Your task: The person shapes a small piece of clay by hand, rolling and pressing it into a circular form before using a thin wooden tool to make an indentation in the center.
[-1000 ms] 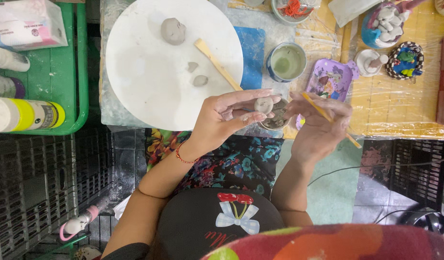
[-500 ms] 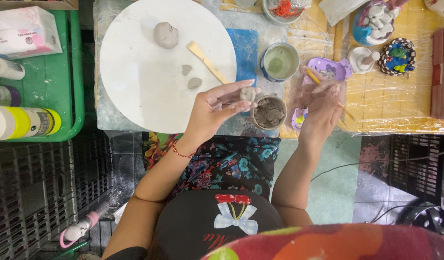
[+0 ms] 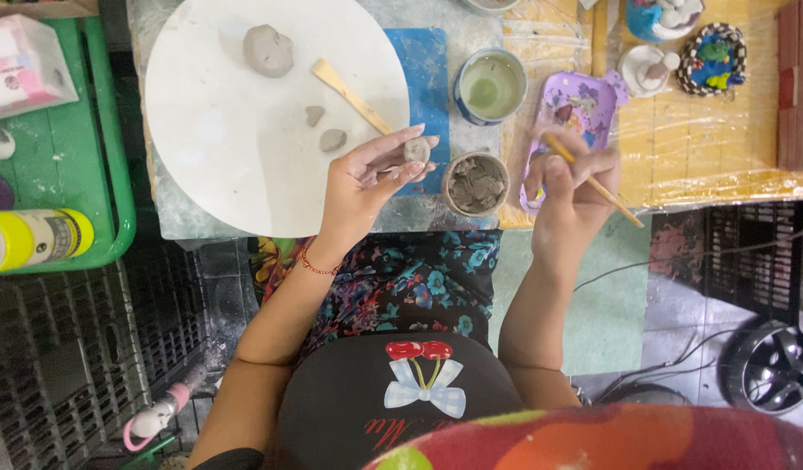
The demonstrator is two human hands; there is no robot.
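My left hand (image 3: 367,178) pinches a small grey clay piece (image 3: 416,151) between thumb and fingertips, over the near right edge of the round white board (image 3: 219,148). My right hand (image 3: 568,187) grips a thin wooden brush (image 3: 593,181) whose tip rests on the purple palette tray (image 3: 584,100). A small cup of grey clay slurry (image 3: 475,184) stands between the two hands. On the board lie a larger clay lump (image 3: 267,50), two small clay bits (image 3: 325,129) and a flat wooden stick (image 3: 354,96).
A cup of greenish water (image 3: 491,85) stands behind the slurry cup, beside a blue mat (image 3: 423,70). Painted clay figures (image 3: 709,59) sit on yellow wrapped wood at the right. A green tray (image 3: 80,157) with bottles and a tissue box is at the left.
My left hand with the clay piece moved left, away from the slurry cup. My right hand carried the brush up and right to the purple palette.
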